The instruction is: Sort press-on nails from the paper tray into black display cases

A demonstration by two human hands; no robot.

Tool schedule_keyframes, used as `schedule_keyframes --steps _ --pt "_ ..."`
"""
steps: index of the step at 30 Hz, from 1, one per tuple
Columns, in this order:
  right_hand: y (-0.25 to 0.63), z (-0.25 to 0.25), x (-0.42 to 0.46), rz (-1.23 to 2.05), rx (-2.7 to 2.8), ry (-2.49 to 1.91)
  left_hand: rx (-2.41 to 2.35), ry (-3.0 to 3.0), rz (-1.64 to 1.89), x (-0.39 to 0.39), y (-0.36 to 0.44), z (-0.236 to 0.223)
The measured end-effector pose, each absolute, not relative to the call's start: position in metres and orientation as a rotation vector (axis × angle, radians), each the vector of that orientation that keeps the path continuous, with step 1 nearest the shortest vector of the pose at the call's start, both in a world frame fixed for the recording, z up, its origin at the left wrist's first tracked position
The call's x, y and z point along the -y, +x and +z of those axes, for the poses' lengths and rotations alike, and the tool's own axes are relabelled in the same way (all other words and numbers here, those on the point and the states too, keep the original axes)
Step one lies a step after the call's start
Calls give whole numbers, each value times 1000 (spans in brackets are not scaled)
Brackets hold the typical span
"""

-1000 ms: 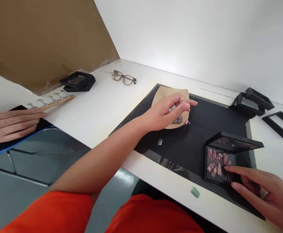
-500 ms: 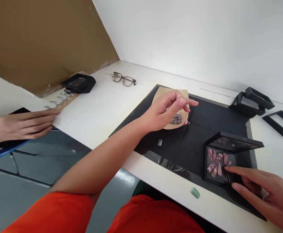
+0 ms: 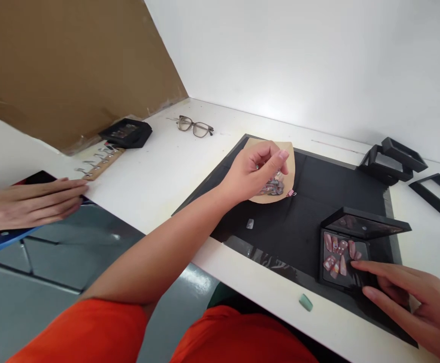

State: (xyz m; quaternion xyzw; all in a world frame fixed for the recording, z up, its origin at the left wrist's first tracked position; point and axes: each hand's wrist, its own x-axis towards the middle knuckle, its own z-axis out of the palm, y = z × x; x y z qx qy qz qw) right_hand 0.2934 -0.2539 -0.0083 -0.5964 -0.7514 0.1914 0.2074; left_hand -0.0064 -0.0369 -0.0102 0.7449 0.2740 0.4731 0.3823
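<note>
My left hand [image 3: 257,169] hovers above a tan paper sheet [image 3: 288,151] heaped with small clear and greyish press-on nails [image 3: 274,187]. Its fingers are curled in toward the thumb; what they hold, if anything, is hidden. At the right, my right hand [image 3: 418,297] lies beside an open black display box [image 3: 321,264]. Its index finger stretches over the inside of the box, touching near the pink press-on nails [image 3: 342,266], and the thumb is apart by the near edge. The box's windowed lid [image 3: 367,222] stands tilted up.
A black mat [image 3: 310,201] covers the table, with one clear nail [image 3: 250,223] on it. A green nail [image 3: 305,302] lies near the front edge. Eyeglasses [image 3: 195,126], black frames [image 3: 437,194] and stacked boxes [image 3: 127,132] surround it. Another person's hand [image 3: 38,204] rests at left.
My left hand's index finger, stretched out before, has curled in. My right hand stays at the box. The other person's hand moved right, then back slightly from the clipped strip.
</note>
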Motion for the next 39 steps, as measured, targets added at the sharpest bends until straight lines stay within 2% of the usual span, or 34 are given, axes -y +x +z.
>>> schedule_keyframes --steps 9,22,39 --pt "290 -5 252 503 2099 -1638 -870 1933 1356 28 -8 -12" --pt "292 -7 255 532 2066 -1688 -924 1897 1209 30 -9 -9" --pt "292 -8 257 462 2105 -1663 -1080 1670 1203 28 -9 -8"
